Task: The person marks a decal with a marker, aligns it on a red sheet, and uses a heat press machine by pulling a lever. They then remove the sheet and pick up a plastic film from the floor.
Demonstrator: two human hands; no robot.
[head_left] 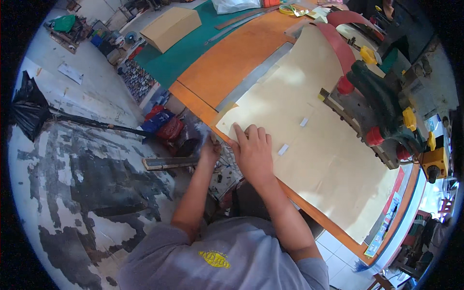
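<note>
A large cream sheet [328,145] covers much of the orange-topped table [232,58]. My right hand [254,153] lies on the sheet near its left corner, index finger stretched out and the other fingers slightly bent. Two small white strips, a nearer strip [283,149] and a farther strip [304,122], sit on the sheet to the right of that hand. My left hand [210,151] is lower, beside the table's edge, with its fingers curled. Whatever it may hold is too small and shaded to make out.
A dark green machine [382,92] with red and yellow knobs stands on the right of the table. Behind lie a cardboard box [171,28], a green surface [166,60] and a steel ruler [241,26]. A metal bar [169,163] juts out left of my left hand.
</note>
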